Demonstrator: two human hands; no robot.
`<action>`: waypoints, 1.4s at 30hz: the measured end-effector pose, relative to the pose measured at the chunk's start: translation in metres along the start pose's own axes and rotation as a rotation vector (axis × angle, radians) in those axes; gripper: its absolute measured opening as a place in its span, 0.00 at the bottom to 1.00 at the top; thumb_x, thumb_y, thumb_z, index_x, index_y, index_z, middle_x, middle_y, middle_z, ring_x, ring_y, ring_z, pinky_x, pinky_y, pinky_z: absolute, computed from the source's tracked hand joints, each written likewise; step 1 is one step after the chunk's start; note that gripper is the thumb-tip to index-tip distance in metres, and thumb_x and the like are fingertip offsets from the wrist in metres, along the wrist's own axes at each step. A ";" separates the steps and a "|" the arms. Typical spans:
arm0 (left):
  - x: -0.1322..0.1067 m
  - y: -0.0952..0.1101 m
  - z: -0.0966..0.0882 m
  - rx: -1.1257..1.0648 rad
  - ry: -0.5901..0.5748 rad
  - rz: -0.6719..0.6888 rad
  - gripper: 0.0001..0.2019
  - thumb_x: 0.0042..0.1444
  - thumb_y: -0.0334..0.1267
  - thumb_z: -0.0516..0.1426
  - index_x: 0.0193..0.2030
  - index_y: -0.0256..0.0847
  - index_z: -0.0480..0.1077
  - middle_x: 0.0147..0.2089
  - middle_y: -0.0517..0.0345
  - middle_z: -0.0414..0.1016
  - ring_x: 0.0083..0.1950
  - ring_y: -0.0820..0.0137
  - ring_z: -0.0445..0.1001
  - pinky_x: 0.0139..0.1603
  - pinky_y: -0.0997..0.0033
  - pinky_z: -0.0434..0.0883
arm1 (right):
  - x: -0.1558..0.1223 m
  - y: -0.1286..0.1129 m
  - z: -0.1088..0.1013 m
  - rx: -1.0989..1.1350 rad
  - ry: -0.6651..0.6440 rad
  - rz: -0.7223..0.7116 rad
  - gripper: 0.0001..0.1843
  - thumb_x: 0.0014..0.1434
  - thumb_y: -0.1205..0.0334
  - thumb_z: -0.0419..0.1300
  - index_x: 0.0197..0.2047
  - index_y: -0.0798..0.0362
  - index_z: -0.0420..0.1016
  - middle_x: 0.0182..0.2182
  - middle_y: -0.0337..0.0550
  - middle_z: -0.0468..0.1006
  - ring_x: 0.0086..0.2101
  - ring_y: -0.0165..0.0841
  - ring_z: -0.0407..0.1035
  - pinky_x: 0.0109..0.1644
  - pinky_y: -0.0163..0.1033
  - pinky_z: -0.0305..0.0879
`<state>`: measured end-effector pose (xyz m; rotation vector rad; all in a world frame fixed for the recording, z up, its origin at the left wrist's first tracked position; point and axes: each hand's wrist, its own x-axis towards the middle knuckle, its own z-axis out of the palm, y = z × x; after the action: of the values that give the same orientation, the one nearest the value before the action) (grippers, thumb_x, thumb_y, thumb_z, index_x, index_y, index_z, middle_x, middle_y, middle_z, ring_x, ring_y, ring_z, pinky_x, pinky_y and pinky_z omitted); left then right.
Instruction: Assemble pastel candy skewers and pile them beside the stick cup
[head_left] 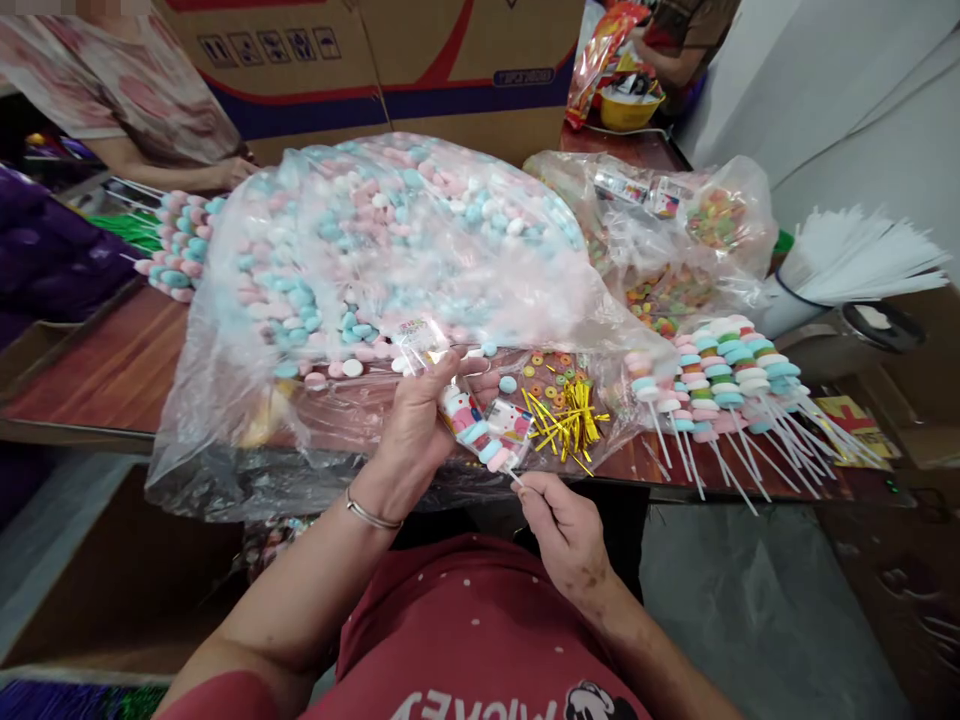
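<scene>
My right hand pinches the white stick of a marshmallow skewer, whose pink and blue pieces point up and left. Around the skewer's upper part is a clear printed wrapper, and my left hand is closed on it from the left. Another printed wrapper lies just to the right of the skewer. Gold twist ties sit in a loose heap beyond it. Behind my left hand spreads a big clear plastic bag full of pink, blue and white marshmallows.
Finished-looking skewers are stacked at the right, sticks toward me. Behind them stands a container of white sticks. Bags of gummy rings lie at the back right. A person's arm is at the far left, near more skewers.
</scene>
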<state>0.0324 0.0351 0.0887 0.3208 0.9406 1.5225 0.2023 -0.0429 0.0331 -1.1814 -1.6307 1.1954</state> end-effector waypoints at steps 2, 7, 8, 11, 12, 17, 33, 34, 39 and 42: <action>0.004 -0.004 0.000 -0.044 -0.004 -0.068 0.16 0.41 0.37 0.69 0.36 0.34 0.73 0.27 0.59 0.76 0.23 0.74 0.74 0.24 0.75 0.73 | -0.002 0.001 0.005 0.160 -0.062 0.125 0.12 0.64 0.55 0.52 0.36 0.54 0.70 0.18 0.30 0.58 0.19 0.24 0.52 0.23 0.31 0.50; 0.004 -0.015 0.002 -0.104 -0.150 -0.069 0.17 0.41 0.38 0.70 0.35 0.34 0.70 0.21 0.66 0.68 0.17 0.82 0.62 0.15 0.83 0.60 | -0.004 0.001 0.020 0.611 -0.204 0.401 0.11 0.62 0.57 0.52 0.31 0.53 0.67 0.12 0.27 0.57 0.14 0.22 0.46 0.17 0.30 0.42; 0.003 -0.018 0.003 -0.098 -0.173 -0.062 0.18 0.41 0.39 0.70 0.35 0.34 0.69 0.21 0.66 0.67 0.16 0.82 0.61 0.15 0.83 0.58 | -0.003 0.000 0.023 0.682 -0.213 0.429 0.10 0.61 0.59 0.52 0.30 0.52 0.66 0.11 0.26 0.56 0.13 0.22 0.44 0.17 0.30 0.42; -0.004 -0.030 0.005 -0.059 -0.216 -0.049 0.19 0.41 0.40 0.70 0.35 0.36 0.68 0.20 0.68 0.65 0.16 0.82 0.59 0.15 0.82 0.57 | 0.005 -0.003 0.026 0.770 -0.177 0.462 0.08 0.58 0.60 0.52 0.28 0.51 0.65 0.10 0.24 0.53 0.12 0.22 0.41 0.16 0.30 0.40; -0.007 -0.034 0.005 -0.043 -0.217 -0.047 0.19 0.41 0.40 0.70 0.36 0.36 0.68 0.20 0.69 0.64 0.16 0.81 0.60 0.15 0.82 0.58 | 0.008 -0.004 0.025 0.727 -0.150 0.438 0.08 0.58 0.59 0.52 0.28 0.51 0.65 0.10 0.25 0.53 0.13 0.22 0.42 0.17 0.30 0.41; -0.023 -0.053 -0.001 0.101 -0.226 -0.055 0.19 0.43 0.41 0.70 0.37 0.36 0.70 0.22 0.64 0.70 0.22 0.77 0.68 0.24 0.78 0.65 | 0.018 0.000 0.012 0.104 0.009 0.103 0.11 0.61 0.56 0.52 0.30 0.52 0.67 0.17 0.30 0.58 0.19 0.23 0.51 0.23 0.31 0.49; 0.015 -0.019 -0.013 -0.111 -0.037 -0.025 0.14 0.42 0.35 0.69 0.34 0.35 0.70 0.22 0.66 0.70 0.22 0.78 0.69 0.25 0.77 0.70 | 0.010 0.005 0.007 0.162 -0.225 0.173 0.17 0.66 0.50 0.48 0.40 0.53 0.69 0.19 0.31 0.59 0.20 0.25 0.54 0.25 0.31 0.53; 0.015 -0.018 -0.012 -0.104 0.006 0.009 0.14 0.42 0.34 0.69 0.32 0.35 0.69 0.22 0.66 0.69 0.21 0.78 0.69 0.24 0.78 0.69 | 0.008 0.007 0.005 0.114 -0.205 0.163 0.16 0.66 0.50 0.48 0.40 0.53 0.69 0.20 0.31 0.60 0.21 0.25 0.55 0.26 0.31 0.54; 0.007 -0.022 -0.005 -0.038 0.053 0.121 0.17 0.40 0.37 0.70 0.28 0.37 0.65 0.20 0.67 0.67 0.19 0.79 0.66 0.19 0.79 0.64 | 0.001 0.014 0.007 -0.111 -0.082 0.090 0.16 0.66 0.53 0.47 0.34 0.52 0.68 0.19 0.31 0.57 0.21 0.26 0.53 0.25 0.32 0.51; -0.004 -0.032 0.001 -0.053 -0.032 0.101 0.18 0.42 0.38 0.70 0.28 0.38 0.63 0.19 0.69 0.65 0.17 0.81 0.61 0.16 0.81 0.60 | 0.001 0.015 0.015 -0.025 -0.087 0.102 0.17 0.67 0.51 0.45 0.34 0.52 0.67 0.19 0.31 0.56 0.20 0.26 0.52 0.24 0.32 0.50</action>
<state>0.0561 0.0292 0.0681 0.3576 0.8685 1.6274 0.1913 -0.0432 0.0144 -1.2568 -1.6713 1.3098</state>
